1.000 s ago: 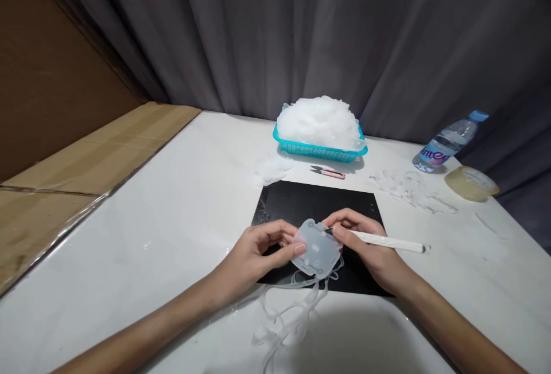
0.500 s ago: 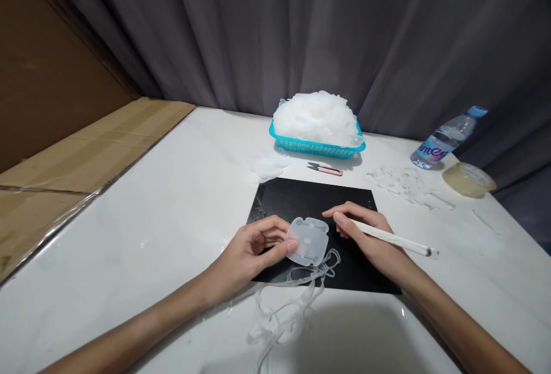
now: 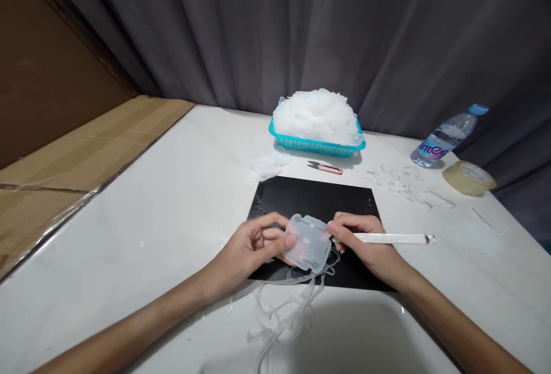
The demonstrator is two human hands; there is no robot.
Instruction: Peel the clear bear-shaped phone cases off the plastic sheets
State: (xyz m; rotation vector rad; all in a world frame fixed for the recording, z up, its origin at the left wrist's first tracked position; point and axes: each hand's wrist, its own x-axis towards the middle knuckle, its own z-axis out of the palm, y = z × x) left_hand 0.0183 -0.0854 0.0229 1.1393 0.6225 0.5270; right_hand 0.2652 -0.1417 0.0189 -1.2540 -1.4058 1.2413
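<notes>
A translucent, rounded-square silicone-like piece (image 3: 307, 242) with small notches and slots is tilted above a black mat (image 3: 318, 193). My left hand (image 3: 262, 245) pinches its left edge between thumb and fingers. At its right edge, my right hand (image 3: 359, 236) has thumb and fingertips touching the piece. A slim white pen-like tool (image 3: 396, 238) lies in that same hand, its back end pointing right; its front tip is hidden by the fingers. Curly translucent trimmed strips (image 3: 293, 311) trail below the piece, over the mat's front edge.
Behind the mat stands a turquoise basket (image 3: 318, 145) heaped with translucent pieces. Thread snips (image 3: 325, 167) lie before it, beside a few loose pieces (image 3: 269, 164). To the right are scraps (image 3: 404, 184), a water bottle (image 3: 447, 136) and a tape roll (image 3: 469, 178). Cardboard (image 3: 86, 150) borders the left.
My right hand has moved in to touch the piece's right edge, and the white tool has swung nearly level. The piece has turned slightly clockwise in my left hand.
</notes>
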